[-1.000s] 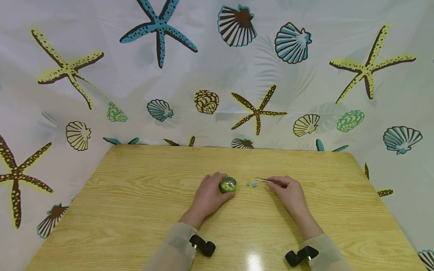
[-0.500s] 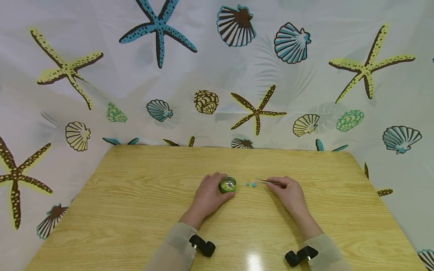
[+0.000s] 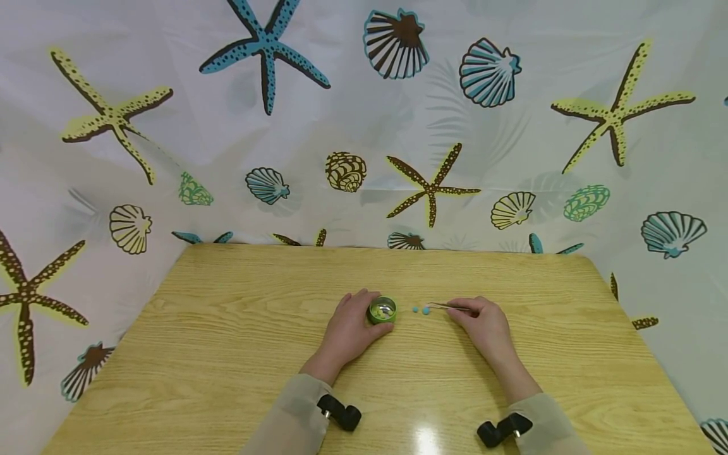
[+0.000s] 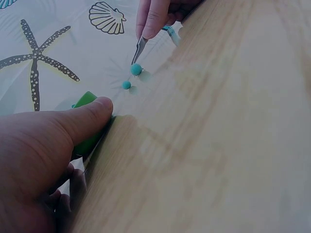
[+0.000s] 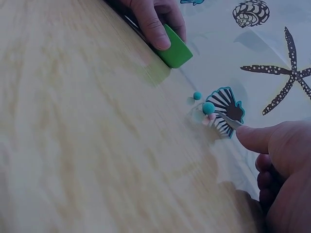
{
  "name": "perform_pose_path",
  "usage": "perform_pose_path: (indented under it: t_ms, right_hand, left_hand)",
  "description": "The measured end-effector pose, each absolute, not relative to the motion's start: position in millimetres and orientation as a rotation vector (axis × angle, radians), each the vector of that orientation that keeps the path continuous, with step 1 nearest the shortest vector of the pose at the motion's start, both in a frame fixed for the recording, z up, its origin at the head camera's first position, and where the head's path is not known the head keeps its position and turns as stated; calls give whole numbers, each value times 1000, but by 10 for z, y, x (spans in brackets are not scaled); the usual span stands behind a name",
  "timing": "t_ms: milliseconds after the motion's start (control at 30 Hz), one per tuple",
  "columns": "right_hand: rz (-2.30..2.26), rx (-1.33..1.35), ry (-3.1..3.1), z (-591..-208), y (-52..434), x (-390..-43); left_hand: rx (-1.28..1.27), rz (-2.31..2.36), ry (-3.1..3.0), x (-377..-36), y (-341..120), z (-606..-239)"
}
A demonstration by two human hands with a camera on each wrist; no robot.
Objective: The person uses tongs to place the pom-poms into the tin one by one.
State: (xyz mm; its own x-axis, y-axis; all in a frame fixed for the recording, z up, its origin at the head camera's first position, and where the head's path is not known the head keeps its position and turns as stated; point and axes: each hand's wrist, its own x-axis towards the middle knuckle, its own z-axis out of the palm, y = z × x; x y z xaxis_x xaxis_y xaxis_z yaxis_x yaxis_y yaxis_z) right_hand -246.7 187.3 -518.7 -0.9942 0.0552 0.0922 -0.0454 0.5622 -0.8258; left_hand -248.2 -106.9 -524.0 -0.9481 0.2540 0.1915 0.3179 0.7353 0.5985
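My left hand (image 3: 348, 332) curls round a small green round tin (image 3: 375, 320) on the table, thumb at its near side. Pale yellow bits (image 3: 381, 312) lie inside its shiny interior. To the tin's right sit two turquoise balls, a smaller ball (image 3: 415, 309) and a larger ball (image 3: 426, 311). My right hand (image 3: 490, 327) pinches metal tweezers (image 3: 449, 306), their tips pointing left at the larger ball. A tiny pinkish thing (image 5: 212, 116) shows beside that ball in the right wrist view. Whether the tips touch either one, I cannot tell.
The wooden table (image 3: 239, 354) has its back edge against a white cloth (image 3: 318, 126) printed with starfish and shells. Black wrist mounts (image 3: 339, 412) sit on both sleeves.
The tweezers' tips have come down slightly toward the larger ball, and their arms look closer together. My left hand and the tin stay in place.
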Motion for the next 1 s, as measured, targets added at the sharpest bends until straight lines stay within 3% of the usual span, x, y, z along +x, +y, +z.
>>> perform_pose_path:
  t_ms: [1000]
  right_hand:
    - [1502, -53, -2604, -5167, 1848, -2445]
  left_hand:
    - [-461, -1016, -2843, -2480, -1076, -5237]
